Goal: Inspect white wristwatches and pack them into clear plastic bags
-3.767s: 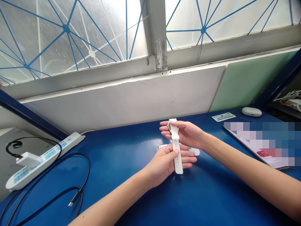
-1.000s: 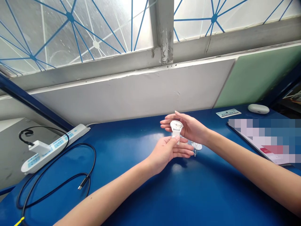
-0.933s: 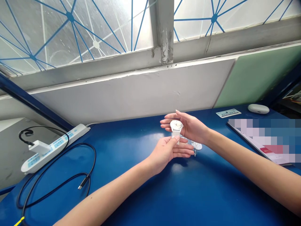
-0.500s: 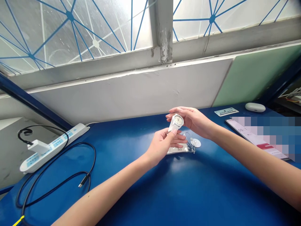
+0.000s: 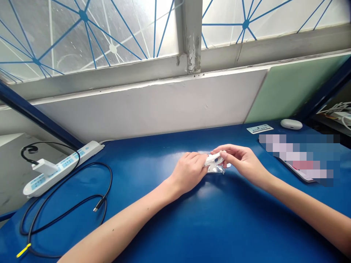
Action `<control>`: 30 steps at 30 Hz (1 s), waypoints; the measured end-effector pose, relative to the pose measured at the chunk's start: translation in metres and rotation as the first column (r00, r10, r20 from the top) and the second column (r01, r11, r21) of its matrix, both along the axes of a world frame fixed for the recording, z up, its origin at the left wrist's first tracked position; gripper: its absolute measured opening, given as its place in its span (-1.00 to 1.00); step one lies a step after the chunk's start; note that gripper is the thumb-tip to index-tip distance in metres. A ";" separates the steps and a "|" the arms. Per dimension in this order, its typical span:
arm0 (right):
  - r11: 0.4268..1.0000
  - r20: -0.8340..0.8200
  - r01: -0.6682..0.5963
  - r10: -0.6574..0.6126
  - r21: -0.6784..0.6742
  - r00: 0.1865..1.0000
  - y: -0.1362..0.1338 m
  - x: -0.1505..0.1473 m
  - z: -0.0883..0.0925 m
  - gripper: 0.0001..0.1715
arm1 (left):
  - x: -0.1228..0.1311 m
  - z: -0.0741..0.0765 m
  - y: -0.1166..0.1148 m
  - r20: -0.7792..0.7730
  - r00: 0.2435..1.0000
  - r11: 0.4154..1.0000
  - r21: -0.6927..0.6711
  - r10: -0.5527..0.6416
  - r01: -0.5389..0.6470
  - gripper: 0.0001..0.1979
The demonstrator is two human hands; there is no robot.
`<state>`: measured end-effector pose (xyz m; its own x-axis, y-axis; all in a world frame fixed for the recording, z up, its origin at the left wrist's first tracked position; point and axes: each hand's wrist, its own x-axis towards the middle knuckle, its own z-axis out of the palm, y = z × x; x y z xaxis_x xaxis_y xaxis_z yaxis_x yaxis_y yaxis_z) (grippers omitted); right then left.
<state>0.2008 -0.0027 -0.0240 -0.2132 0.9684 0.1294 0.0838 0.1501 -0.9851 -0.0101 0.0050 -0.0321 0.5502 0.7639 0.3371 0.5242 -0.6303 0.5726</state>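
A white wristwatch with a smooth, pale strap (image 5: 215, 158) is lying between the two hands, above a shiny clear plastic packet (image 5: 215, 169) on the glossy blue tabletop (image 5: 170, 228). Its strap is bending into a loop at the right-hand end, while its near-left portion is disappearing under the left fingers. The dial is not showing, and the view is too small and blurred to be sure whether the watch is touching the packet.

The left hand (image 5: 190, 168) is curling nearly closed, back upward, and is gripping the watch's left end with the thumb side. The right hand (image 5: 244, 160) is standing partly open, palm turned inward; its thumb and bent fingers are pinching the looped end, with the remaining fingers curving loosely behind. A small white rounded piece (image 5: 228, 165) is peeking out just beside the right hand.

Well apart on the left, a long white power strip with blue panels (image 5: 65, 165) is resting near a coiled black cable (image 5: 100, 202). Toward the far right, a flat white printed card (image 5: 260, 129) is lying near a rounded white case (image 5: 291, 124).
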 end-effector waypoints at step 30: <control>0.945 0.451 -0.075 -0.082 0.319 0.889 0.020 0.030 -0.029 -0.76 | -0.010 -0.022 0.011 -0.205 0.978 0.974 0.226 0.039 0.008 -0.51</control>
